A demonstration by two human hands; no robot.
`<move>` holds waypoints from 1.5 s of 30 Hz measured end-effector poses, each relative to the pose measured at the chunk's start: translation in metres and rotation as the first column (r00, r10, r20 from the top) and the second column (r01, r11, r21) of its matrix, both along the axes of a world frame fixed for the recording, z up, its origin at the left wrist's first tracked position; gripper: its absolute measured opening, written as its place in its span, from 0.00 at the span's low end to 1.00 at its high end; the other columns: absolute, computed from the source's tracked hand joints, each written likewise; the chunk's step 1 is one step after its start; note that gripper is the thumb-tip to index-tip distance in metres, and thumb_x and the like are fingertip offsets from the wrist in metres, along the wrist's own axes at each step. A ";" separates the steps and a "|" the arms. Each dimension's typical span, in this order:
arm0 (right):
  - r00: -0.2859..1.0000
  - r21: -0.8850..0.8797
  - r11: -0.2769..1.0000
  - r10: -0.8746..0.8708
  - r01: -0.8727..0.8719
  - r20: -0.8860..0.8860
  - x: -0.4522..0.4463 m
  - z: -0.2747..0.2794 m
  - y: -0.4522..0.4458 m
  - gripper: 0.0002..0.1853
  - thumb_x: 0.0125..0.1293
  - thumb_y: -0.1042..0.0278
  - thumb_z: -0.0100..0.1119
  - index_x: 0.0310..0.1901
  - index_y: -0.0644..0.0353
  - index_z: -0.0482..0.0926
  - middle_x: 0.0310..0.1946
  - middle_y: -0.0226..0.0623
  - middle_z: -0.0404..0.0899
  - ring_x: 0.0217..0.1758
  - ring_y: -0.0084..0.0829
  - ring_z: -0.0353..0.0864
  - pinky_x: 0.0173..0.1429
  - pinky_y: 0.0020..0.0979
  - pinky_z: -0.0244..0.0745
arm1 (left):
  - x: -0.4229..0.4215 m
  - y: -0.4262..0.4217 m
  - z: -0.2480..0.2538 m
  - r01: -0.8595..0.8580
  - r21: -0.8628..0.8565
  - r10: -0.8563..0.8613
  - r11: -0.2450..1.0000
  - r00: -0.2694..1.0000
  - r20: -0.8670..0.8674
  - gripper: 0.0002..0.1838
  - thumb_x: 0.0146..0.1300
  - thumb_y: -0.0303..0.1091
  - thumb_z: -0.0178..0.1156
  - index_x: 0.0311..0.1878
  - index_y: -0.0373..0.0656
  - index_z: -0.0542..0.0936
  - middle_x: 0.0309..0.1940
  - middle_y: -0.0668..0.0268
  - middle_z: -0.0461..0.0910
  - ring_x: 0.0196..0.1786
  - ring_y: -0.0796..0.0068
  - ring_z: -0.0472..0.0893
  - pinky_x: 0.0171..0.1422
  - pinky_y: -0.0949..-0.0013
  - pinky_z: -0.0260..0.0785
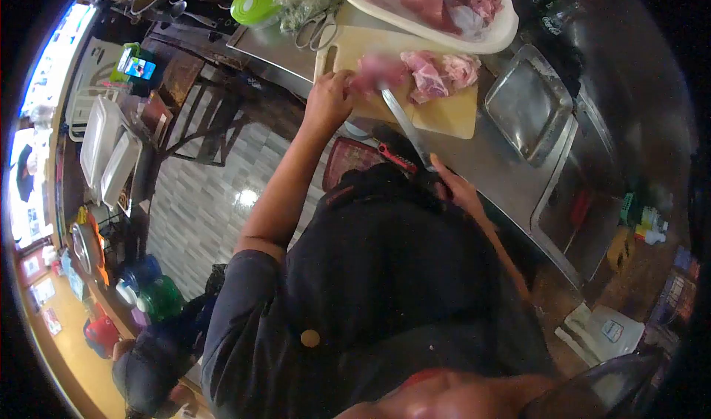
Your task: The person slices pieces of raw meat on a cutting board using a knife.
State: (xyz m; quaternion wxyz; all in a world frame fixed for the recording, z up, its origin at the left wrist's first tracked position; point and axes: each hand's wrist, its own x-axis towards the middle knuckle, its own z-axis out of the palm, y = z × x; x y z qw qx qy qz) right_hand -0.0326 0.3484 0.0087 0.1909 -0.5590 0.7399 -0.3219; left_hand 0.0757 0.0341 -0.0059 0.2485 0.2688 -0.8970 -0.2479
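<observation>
Raw meat pieces [429,78] lie on a pale cutting board [452,119] at the counter's edge. My left hand [329,102] is at the board's left side, its fingers closed on the near end of a piece of raw meat [375,72]. My right hand [453,182] is wrapped round the handle of a long knife [406,121]. The blade points up and left, its tip touching or just over that meat; the exact contact is blurred. Beyond the board, a white oval tub [429,34] holds a large slab of meat and smaller chunks.
Scissors [318,32], a bagged green bundle [302,6] and a lime-green container [255,3] lie left of the tub. A metal tray [529,104] is right of the board, near a sink [581,226]. Another person in a dark cap [148,371] is at lower left.
</observation>
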 end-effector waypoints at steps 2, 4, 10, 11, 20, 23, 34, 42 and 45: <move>1.000 -0.049 0.998 -0.026 0.026 0.005 0.007 -0.003 -0.014 0.40 0.55 0.80 0.56 0.70 0.43 0.56 0.23 0.37 0.71 0.25 0.31 0.73 0.34 0.31 0.72 | 0.004 0.003 0.009 -0.026 0.178 0.021 0.984 0.999 0.030 0.16 0.47 0.27 0.60 0.43 0.39 0.79 0.33 0.52 0.80 0.32 0.56 0.81 0.40 0.62 0.74; 1.000 -0.104 0.994 -0.026 0.028 0.018 0.009 -0.017 -0.025 0.39 0.56 0.79 0.55 0.70 0.45 0.56 0.23 0.39 0.71 0.26 0.33 0.74 0.34 0.32 0.71 | 0.011 0.003 0.019 -0.038 0.250 0.028 0.968 0.999 0.044 0.15 0.47 0.28 0.60 0.42 0.38 0.80 0.30 0.54 0.81 0.32 0.59 0.82 0.40 0.65 0.74; 0.994 -0.024 1.000 -0.009 0.012 0.112 0.010 -0.029 -0.027 0.34 0.57 0.80 0.52 0.68 0.51 0.61 0.38 0.43 0.77 0.33 0.38 0.78 0.42 0.33 0.73 | 0.035 -0.002 0.060 -0.045 0.355 0.028 0.934 0.998 0.053 0.14 0.46 0.28 0.60 0.38 0.37 0.82 0.26 0.56 0.81 0.31 0.71 0.83 0.39 0.70 0.74; 0.994 0.023 1.000 -0.004 0.002 0.112 0.010 -0.028 -0.027 0.33 0.57 0.81 0.52 0.67 0.53 0.62 0.46 0.44 0.79 0.37 0.39 0.81 0.46 0.33 0.74 | 0.038 -0.004 0.060 -0.030 0.313 0.019 0.949 0.999 0.037 0.13 0.46 0.28 0.60 0.38 0.37 0.82 0.26 0.55 0.81 0.31 0.70 0.83 0.39 0.70 0.74; 0.996 0.025 0.999 -0.049 0.048 0.075 0.016 0.009 -0.031 0.33 0.57 0.81 0.54 0.66 0.51 0.64 0.29 0.50 0.76 0.31 0.44 0.78 0.41 0.36 0.73 | 0.023 0.010 0.009 -0.048 0.186 0.061 0.981 0.996 -0.065 0.12 0.52 0.32 0.62 0.40 0.40 0.82 0.33 0.56 0.81 0.35 0.59 0.82 0.42 0.64 0.74; 0.998 0.054 0.998 -0.038 0.036 0.042 0.018 0.002 -0.032 0.33 0.57 0.81 0.55 0.66 0.52 0.64 0.27 0.49 0.75 0.30 0.43 0.77 0.39 0.36 0.73 | 0.023 0.013 0.005 -0.037 0.216 0.051 0.976 0.997 -0.059 0.11 0.52 0.32 0.63 0.39 0.39 0.82 0.30 0.56 0.80 0.33 0.59 0.81 0.40 0.64 0.74; 0.959 0.010 0.999 -0.044 0.043 0.280 0.013 -0.011 -0.100 0.28 0.57 0.77 0.51 0.63 0.56 0.67 0.43 0.56 0.79 0.39 0.49 0.80 0.46 0.39 0.74 | 0.022 0.012 0.016 0.049 0.296 -0.026 0.954 0.996 -0.081 0.06 0.49 0.27 0.61 0.32 0.40 0.82 0.29 0.57 0.80 0.35 0.60 0.82 0.42 0.65 0.74; 0.975 -0.091 0.995 -0.010 0.031 0.221 0.007 -0.023 -0.068 0.27 0.57 0.75 0.53 0.61 0.60 0.69 0.45 0.53 0.79 0.45 0.43 0.82 0.53 0.35 0.73 | 0.018 0.018 0.009 -0.012 0.286 0.073 0.958 0.977 -0.201 0.13 0.49 0.21 0.57 0.40 0.40 0.81 0.30 0.55 0.80 0.34 0.58 0.81 0.44 0.64 0.74; 0.983 0.061 0.998 -0.005 -0.006 0.181 -0.004 -0.016 -0.032 0.29 0.56 0.76 0.53 0.63 0.53 0.68 0.43 0.51 0.80 0.38 0.42 0.82 0.46 0.35 0.76 | 0.013 0.019 0.014 -0.083 0.260 0.131 0.962 0.977 -0.171 0.14 0.50 0.21 0.57 0.43 0.39 0.80 0.34 0.52 0.78 0.37 0.54 0.80 0.46 0.61 0.73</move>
